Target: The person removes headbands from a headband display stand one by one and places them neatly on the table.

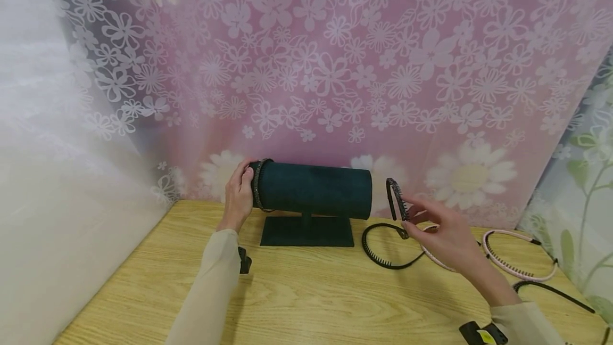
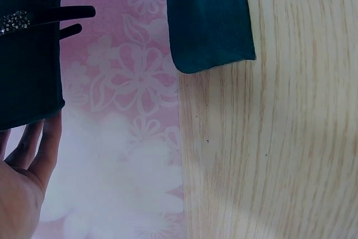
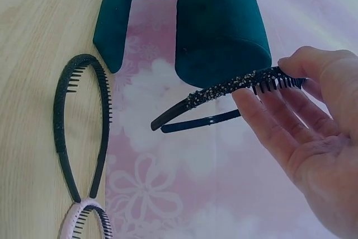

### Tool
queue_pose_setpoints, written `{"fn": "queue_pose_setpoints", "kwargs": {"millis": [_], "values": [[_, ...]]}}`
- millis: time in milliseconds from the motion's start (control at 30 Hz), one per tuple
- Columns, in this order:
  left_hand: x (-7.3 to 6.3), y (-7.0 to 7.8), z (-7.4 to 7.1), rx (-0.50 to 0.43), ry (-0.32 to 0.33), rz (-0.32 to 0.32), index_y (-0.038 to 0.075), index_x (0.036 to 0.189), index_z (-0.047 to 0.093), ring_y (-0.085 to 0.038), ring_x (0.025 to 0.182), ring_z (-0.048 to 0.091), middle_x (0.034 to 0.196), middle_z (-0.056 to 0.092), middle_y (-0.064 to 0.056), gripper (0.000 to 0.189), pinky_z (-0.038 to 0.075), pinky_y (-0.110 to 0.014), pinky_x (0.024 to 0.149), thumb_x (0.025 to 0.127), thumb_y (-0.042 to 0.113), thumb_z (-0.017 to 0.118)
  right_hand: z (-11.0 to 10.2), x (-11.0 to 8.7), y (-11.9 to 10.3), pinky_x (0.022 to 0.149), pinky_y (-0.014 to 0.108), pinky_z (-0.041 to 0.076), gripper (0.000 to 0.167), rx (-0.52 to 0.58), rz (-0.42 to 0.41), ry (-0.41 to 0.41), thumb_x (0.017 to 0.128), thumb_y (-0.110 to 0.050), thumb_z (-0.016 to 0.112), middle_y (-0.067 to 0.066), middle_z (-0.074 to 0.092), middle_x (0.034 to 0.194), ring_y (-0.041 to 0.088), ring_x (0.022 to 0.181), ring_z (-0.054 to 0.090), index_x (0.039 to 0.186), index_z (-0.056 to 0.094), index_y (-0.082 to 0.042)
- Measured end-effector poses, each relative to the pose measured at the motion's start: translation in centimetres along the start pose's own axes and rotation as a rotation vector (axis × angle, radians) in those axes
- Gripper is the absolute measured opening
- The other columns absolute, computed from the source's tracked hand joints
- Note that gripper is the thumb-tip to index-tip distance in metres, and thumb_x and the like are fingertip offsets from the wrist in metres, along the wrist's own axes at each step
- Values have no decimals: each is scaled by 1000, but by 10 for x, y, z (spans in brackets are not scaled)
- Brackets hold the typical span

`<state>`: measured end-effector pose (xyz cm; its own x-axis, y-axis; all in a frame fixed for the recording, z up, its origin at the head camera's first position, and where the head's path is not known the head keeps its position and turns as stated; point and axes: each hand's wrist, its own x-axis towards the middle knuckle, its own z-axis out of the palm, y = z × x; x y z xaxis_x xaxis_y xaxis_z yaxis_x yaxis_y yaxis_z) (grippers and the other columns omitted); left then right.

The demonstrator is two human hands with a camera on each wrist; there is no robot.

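A dark green velvet headband stand (image 1: 316, 188) stands on the table, its padded roll raised above a flat base (image 1: 306, 233). My left hand (image 1: 238, 196) holds the roll's left end; part of its fingers is hidden behind it in the left wrist view. Close to that hand, a black headband with sparkling stones (image 1: 258, 182) sits around the roll. Just off the roll's right end, my right hand (image 1: 447, 236) pinches another black rhinestone headband (image 3: 235, 84) between thumb and fingers. Its toothed inner side shows, and its tips point toward the stand.
Below the right hand lies a black toothed headband (image 1: 390, 267) on the wooden table (image 1: 297, 292). Farther right are a pink headband (image 1: 519, 273) and a thin black one (image 1: 560, 292); another pink one is partly behind the hand. A pink floral curtain (image 1: 311, 68) hangs behind.
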<state>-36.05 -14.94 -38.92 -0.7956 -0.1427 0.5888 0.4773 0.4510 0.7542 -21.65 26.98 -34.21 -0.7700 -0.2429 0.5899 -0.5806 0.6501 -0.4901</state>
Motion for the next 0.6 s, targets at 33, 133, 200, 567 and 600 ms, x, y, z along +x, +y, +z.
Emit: {"fn": "queue_pose_setpoints", "kwargs": {"millis": [33,133,200,567,600], "values": [[0,0,0,0,0,-1,21,145,56,-25,139,52,149,57,-2,45,38,-51,118,111,41,33,-1,-2,-1,66,15,55,55,-3,10,-6,87,3,77,3,69,96,-8,85,66,139,63,-10],[0,0,0,-4,-1,0,21,145,56,-26,139,52,149,57,-3,46,38,-51,118,111,41,33,-3,-7,-1,66,17,57,55,7,16,-18,86,4,76,3,69,96,-7,84,66,139,64,-9],[0,0,0,-5,-3,2,21,145,56,-26,139,52,149,57,-3,46,38,-51,118,111,42,33,-5,-10,-1,66,17,58,55,7,20,-23,86,4,77,2,68,95,-7,83,66,137,65,-9],[0,1,0,-1,-6,5,19,146,55,-28,140,52,150,57,-5,48,37,-53,119,111,43,32,-7,-28,0,63,21,59,51,-28,54,-64,86,-2,80,-4,68,93,-8,84,66,134,67,-13],[0,1,-1,2,-5,3,19,146,54,-28,140,52,150,56,-6,48,37,-53,119,111,43,32,-7,-29,0,63,21,59,50,-32,52,-64,85,-2,80,-4,68,93,-8,83,66,133,68,-13]]}}
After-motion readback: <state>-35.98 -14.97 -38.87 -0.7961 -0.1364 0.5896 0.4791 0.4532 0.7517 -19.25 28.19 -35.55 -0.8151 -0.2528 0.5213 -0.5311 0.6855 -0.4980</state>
